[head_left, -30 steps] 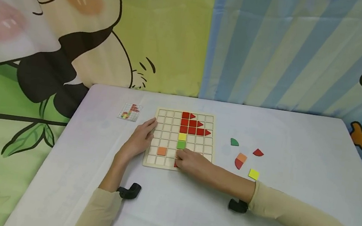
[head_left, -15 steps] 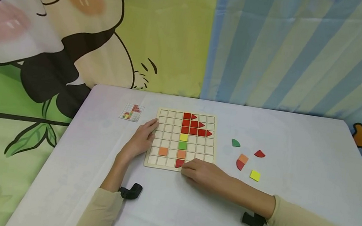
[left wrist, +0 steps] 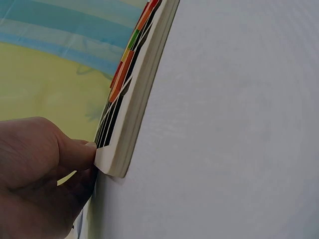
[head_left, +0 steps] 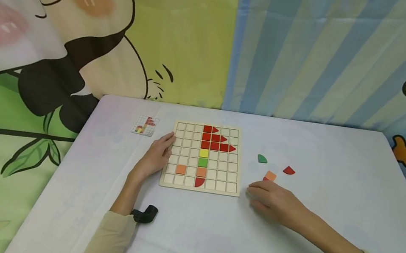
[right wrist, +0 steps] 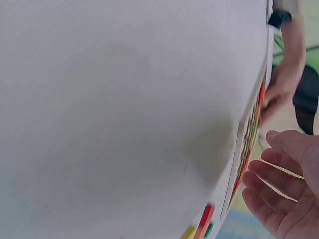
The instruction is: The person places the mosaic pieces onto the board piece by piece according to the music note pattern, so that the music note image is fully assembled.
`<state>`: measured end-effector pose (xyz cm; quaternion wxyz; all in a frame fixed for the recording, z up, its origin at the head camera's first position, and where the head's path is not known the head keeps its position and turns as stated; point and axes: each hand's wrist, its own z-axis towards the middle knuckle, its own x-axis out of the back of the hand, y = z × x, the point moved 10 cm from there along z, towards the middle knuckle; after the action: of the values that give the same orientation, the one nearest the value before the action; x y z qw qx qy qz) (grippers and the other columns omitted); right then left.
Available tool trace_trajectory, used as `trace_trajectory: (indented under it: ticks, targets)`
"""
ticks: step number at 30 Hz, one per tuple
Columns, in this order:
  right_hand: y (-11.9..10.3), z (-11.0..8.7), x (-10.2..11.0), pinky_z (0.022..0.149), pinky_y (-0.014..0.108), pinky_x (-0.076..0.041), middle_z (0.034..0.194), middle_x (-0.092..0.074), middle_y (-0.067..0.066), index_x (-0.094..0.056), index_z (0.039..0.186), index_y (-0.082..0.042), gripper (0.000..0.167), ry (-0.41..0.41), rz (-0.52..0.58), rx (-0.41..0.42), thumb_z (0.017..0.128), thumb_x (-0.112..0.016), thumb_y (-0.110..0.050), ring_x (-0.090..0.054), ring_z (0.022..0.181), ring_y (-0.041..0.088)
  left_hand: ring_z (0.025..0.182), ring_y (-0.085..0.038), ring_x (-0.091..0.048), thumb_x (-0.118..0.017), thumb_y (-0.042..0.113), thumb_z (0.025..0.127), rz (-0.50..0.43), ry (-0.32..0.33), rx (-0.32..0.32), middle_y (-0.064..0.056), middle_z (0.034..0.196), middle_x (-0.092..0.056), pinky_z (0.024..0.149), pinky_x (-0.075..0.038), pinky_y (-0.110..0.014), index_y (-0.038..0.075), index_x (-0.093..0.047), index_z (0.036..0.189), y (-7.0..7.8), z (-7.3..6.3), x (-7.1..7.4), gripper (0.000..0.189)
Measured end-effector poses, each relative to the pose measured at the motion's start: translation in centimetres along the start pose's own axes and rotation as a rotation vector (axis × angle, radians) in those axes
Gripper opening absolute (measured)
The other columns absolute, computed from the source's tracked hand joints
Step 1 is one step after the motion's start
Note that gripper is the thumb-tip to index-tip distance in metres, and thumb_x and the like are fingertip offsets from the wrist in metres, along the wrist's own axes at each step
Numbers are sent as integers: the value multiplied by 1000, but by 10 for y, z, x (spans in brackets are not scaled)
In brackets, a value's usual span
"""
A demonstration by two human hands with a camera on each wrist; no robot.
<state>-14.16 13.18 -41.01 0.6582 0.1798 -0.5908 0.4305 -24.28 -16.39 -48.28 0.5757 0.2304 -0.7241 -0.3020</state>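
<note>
A pale wooden grid board lies on the table with coloured tiles in several cells. Red squares and pointed tiles fill its upper part; below run a yellow square, a green square, an orange square and a red rounded tile. Another orange square sits to the left. My left hand grips the board's left edge, thumb against the rim in the left wrist view. My right hand, fingers loosely bent with nothing in them, hovers right of the board, beside loose tiles.
Loose on the right are a green quarter-circle, a red quarter-circle and an orange square against a partly hidden red piece. A yellow tile shows in the right wrist view. A small pattern card lies left of the board.
My right hand has left the red rounded tile at the board's bottom row and moved right to the loose tiles, covering the yellow square in the head view. The left hand stays put.
</note>
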Motion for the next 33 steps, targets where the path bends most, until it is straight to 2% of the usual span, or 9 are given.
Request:
trace_trajectory:
  ticks: [4,10,16,21,24,27,33]
  targets:
    - [17,-11,14,78,37,-62,111,-75,4,-77,112,-7,40,61,-32,-59,74,-90,-4,-70,102,23,154,-44,-26,-46,0,104,6,22,-25,-17,170,-26,124,-26,-59,-6,-36,157,3,-2,1,54]
    - [45,-18,19,83,43,-62,113,-75,7,-77,113,-7,33,-18,-24,-242,81,-86,-7,-70,105,27,156,-42,-23,-45,2,106,9,-4,-10,-15,172,-23,126,-24,-57,-4,-33,159,-1,-1,0,54]
    - [77,3,8,79,41,-63,110,-73,13,-73,116,2,28,-107,97,-377,90,-78,-7,-71,97,29,157,-40,-21,-45,3,107,14,-13,10,-13,172,-22,127,-23,-55,-1,-33,160,-4,1,2,54]
    - [109,23,-3,81,43,-63,116,-67,20,-66,125,8,39,-172,145,-520,95,-75,-15,-70,99,33,156,-42,-22,-45,3,107,15,-13,-9,-15,172,-23,126,-24,-57,-3,-33,159,0,2,2,54]
    - [119,29,-7,83,44,-62,118,-67,21,-65,127,8,43,-198,135,-540,95,-75,-17,-69,100,33,157,-41,-21,-44,4,107,2,-23,-4,-15,172,-22,126,-24,-56,-2,-32,160,0,1,0,55]
    - [122,34,-11,84,44,-62,116,-67,20,-67,125,9,43,-205,119,-524,94,-77,-18,-70,99,32,157,-39,-20,-44,4,107,-7,-24,9,-13,173,-21,126,-24,-56,-1,-31,160,-2,1,-1,55]
    - [128,43,-22,78,39,-60,105,-66,17,-72,114,7,37,-234,27,-516,92,-79,-21,-63,85,25,157,-39,-21,-44,4,107,2,-16,15,-13,173,-21,126,-24,-56,-1,-32,160,-3,0,-1,54]
